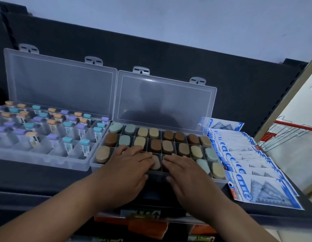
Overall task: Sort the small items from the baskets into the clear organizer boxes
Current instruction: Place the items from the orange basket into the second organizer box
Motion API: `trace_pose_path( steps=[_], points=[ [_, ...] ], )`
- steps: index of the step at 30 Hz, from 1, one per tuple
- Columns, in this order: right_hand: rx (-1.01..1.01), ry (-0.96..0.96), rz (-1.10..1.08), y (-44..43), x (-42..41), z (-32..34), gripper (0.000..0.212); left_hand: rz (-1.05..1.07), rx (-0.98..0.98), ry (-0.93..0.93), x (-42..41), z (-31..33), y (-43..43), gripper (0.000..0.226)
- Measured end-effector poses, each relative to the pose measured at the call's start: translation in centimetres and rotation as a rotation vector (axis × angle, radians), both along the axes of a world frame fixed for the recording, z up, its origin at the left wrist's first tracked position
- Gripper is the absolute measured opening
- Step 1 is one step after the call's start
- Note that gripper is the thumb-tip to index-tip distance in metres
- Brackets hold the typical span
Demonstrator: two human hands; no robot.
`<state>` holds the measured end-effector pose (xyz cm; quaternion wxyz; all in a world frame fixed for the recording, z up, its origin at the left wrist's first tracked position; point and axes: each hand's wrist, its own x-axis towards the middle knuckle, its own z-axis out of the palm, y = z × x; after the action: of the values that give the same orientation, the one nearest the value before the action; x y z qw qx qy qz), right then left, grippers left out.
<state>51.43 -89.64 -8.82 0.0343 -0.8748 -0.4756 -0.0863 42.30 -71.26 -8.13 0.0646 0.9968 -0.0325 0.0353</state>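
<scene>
head view. resting palm down on the front row of the clear plastic organizer box [221, 183], both hands have straight fingers and grip nothing. left hand [127, 165]: fingertips touch a tan oval piece [156, 164] in its compartment. right hand [184, 170]: fingers lie over the neighbouring compartments. box lid stands open. second clear plastic box [47, 159], touching on the left, holds pastel-capped tubes [68, 142]. blue-white geometry packets [256, 187] lie just right.

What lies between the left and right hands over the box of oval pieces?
A pinkish-tan oval piece in the front row of the organizer box, between the left hand and right hand, in the head view.
</scene>
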Motion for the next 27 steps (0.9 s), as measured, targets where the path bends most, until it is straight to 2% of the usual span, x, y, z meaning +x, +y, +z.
trace_pose_path(
  steps=[4,8,9,13,16,19,23,27],
  points=[
    [-0.022,0.003,-0.059,0.0,-0.3,0.1,0.048,-0.031,0.010,-0.026,0.3,-0.4,1.0,0.074],
    [0.056,0.119,-0.008,0.4,-0.8,0.4,0.080,-0.055,-0.058,-0.053,-0.3,-0.4,1.4,0.076],
    [0.083,0.124,0.005,0.7,-1.0,0.5,0.080,-0.033,-0.083,-0.068,-0.6,-0.2,1.7,0.077],
    [0.150,0.070,0.010,2.4,-2.1,0.6,0.052,0.116,-0.065,-0.112,-2.3,0.4,3.8,0.088],
    [0.128,0.047,0.034,4.1,-2.8,0.0,0.050,0.194,-0.008,-0.078,-3.4,0.5,4.8,0.093],
    [0.058,-0.011,0.047,5.8,-3.4,-0.3,0.051,0.210,-0.002,-0.142,-4.5,0.0,5.2,0.079],
    [0.006,-0.047,0.020,7.0,-3.6,-0.9,0.052,0.186,0.101,-0.154,-4.9,-1.2,6.1,0.056],
    [-0.025,-0.062,0.005,7.3,-4.0,-1.0,0.051,0.161,0.125,-0.142,-5.1,-1.8,6.3,0.054]
  ],
)
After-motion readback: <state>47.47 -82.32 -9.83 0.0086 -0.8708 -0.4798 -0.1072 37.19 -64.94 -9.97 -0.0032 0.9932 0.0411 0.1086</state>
